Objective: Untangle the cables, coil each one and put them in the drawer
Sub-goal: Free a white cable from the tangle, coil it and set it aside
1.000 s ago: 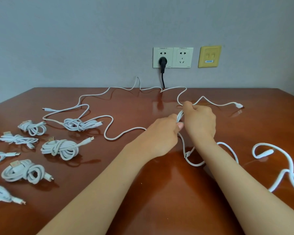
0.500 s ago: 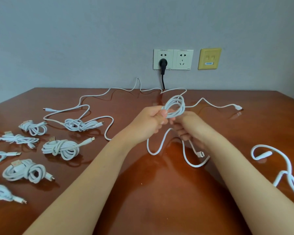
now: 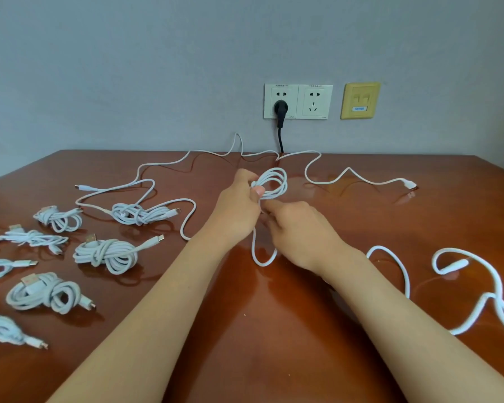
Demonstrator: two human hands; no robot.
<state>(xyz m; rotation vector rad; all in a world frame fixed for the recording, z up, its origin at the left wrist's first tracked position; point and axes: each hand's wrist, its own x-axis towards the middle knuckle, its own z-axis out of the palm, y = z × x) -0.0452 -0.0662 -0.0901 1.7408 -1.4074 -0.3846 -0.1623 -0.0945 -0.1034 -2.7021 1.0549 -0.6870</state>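
Note:
My left hand (image 3: 236, 210) grips a small coil of white cable (image 3: 272, 183) above the middle of the brown table (image 3: 245, 330). The coil's loose end hangs down in a loop (image 3: 262, 257) that touches the table. My right hand (image 3: 300, 231) pinches that loose strand just below the coil. A long uncoiled white cable (image 3: 352, 173) snakes along the back of the table. Another loose white cable (image 3: 477, 286) lies at the right edge. No drawer is in view.
Several coiled white cables lie in rows on the left, such as the bundle (image 3: 108, 254) and the bundle (image 3: 45, 292). A partly bundled cable (image 3: 137, 213) lies behind them. A black plug (image 3: 280, 107) sits in the wall socket behind the table.
The coil has risen from the table into my left hand. My right hand let go of the coil's top, dropped lower and now pinches the hanging strand; the loose tail has shortened.

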